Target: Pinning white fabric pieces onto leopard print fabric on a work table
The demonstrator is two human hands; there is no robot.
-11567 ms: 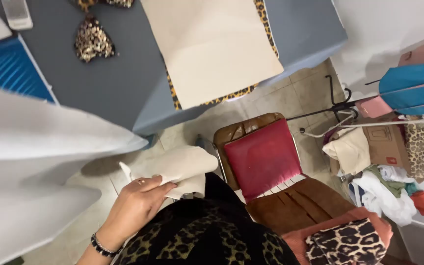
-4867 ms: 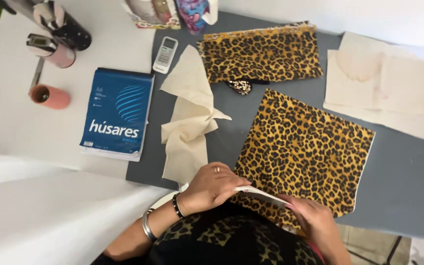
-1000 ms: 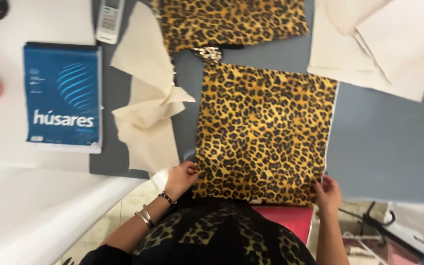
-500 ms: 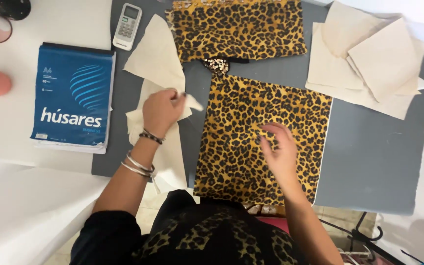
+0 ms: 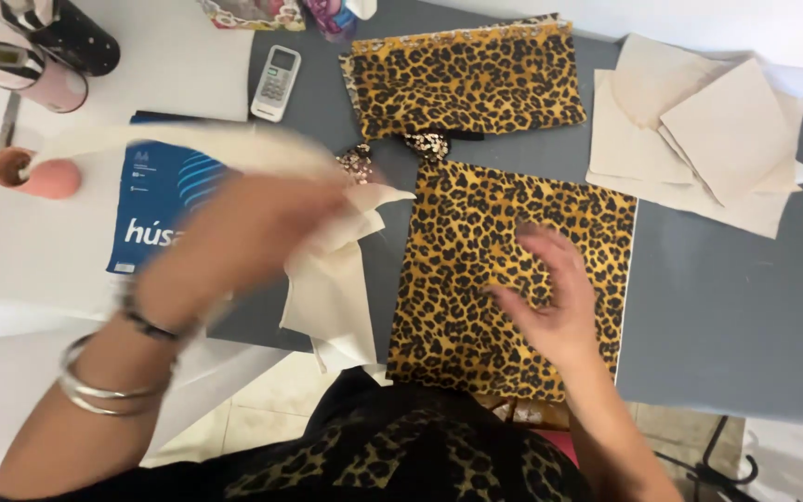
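Note:
A square leopard-print fabric piece [image 5: 476,251] lies flat on the grey table [image 5: 727,316]. My right hand [image 5: 550,297] rests on it, fingers spread, palm down. My left hand [image 5: 243,242], blurred by motion and wearing bracelets, is raised above the table and grips a strip of cream fabric [image 5: 336,279] that hangs down past the table's near edge. A second leopard-print piece [image 5: 467,79] lies farther back.
A stack of cream fabric pieces [image 5: 708,130] sits at the back right. A blue paper pack [image 5: 155,209], a white remote [image 5: 276,82], a pink cup [image 5: 34,172] and dark containers [image 5: 58,42] stand on the white surface to the left.
My left hand has lifted the cream fabric up off the table and swung it leftward. My right hand stays on the leopard piece, shifted a little to the right.

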